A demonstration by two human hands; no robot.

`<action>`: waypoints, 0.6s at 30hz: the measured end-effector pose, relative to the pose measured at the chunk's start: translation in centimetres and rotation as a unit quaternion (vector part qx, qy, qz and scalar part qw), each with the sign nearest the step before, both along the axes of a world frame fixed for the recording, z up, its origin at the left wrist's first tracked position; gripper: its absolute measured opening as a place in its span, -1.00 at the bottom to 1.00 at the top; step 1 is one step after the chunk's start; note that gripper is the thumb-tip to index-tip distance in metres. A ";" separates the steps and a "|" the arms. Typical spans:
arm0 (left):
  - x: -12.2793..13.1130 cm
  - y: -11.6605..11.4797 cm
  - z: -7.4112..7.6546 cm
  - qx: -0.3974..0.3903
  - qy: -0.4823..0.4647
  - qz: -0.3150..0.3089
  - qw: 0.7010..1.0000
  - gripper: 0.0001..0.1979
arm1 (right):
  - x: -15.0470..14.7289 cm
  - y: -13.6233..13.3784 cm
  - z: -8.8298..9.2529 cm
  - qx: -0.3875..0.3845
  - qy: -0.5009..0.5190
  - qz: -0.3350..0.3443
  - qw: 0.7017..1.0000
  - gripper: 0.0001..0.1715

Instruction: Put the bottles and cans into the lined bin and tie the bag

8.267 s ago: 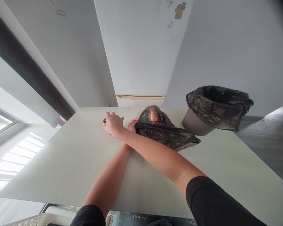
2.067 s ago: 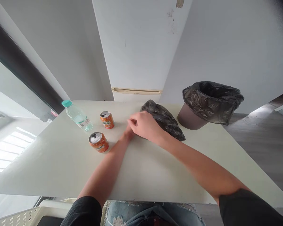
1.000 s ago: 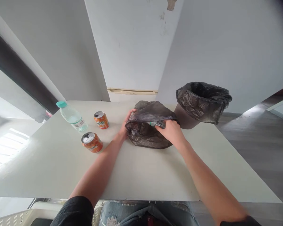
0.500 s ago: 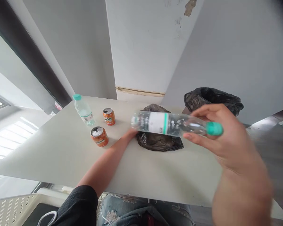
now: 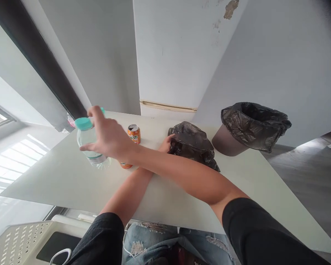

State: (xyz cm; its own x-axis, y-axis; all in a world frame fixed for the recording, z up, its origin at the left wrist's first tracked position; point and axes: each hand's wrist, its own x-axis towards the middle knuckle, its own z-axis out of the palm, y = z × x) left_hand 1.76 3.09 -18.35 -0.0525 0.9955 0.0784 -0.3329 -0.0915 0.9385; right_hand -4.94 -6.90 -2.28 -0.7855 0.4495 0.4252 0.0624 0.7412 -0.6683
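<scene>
My right hand (image 5: 109,136) reaches across to the left, over my left forearm. Its thumb and fingers are around a clear plastic bottle (image 5: 89,141) with a green cap, upright at the table's left side. Behind my fingers shows the green cap (image 5: 103,110) of a second bottle, its body mostly hidden. An orange drink can (image 5: 134,134) stands to the right of my hand; another can (image 5: 125,165) is largely covered by my wrist. My left hand (image 5: 164,144) grips the left edge of a black plastic bag (image 5: 194,141) lying on the table, its fingers partly hidden.
A bin (image 5: 227,141) lined with a black bag stands at the table's far right. Behind the white table (image 5: 165,198) is a white fridge (image 5: 168,55). A plastic basket (image 5: 24,239) sits at lower left, below the table edge.
My right hand has carried the bottle from the right over to the left side and turned it from lying level to upright. My left hand stays at the bag.
</scene>
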 end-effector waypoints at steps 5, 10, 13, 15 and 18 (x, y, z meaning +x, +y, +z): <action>-0.2 0.4 -1.1 0.030 0.002 -0.041 0.999 -0.82 | -4.7 0.0 -2.5 0.039 -0.077 0.030 0.996 -0.22; -0.3 0.8 -2.3 0.040 -0.005 -0.042 0.998 -0.81 | -5.9 0.3 -4.2 0.033 -0.069 0.028 0.997 -0.16; -0.3 0.8 -2.4 0.049 -0.007 -0.044 0.998 -0.80 | -6.1 0.4 -4.6 0.029 -0.063 0.034 0.997 -0.11; -0.3 0.6 -2.4 0.055 -0.007 -0.046 0.997 -0.82 | -6.1 0.3 -4.7 0.039 -0.067 0.037 0.996 -0.07; -0.3 0.4 -2.2 0.062 -0.006 -0.054 0.997 -0.86 | -5.1 -0.4 -4.7 0.083 -0.069 -0.003 0.994 0.05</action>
State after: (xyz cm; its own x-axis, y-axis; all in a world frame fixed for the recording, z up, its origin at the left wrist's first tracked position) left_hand 1.42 3.50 -20.54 0.0522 0.9780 0.2020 -0.3574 -0.1706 0.9183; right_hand -10.05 -7.26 -6.94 -0.8386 0.3871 0.3832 0.1497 0.8402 -0.5212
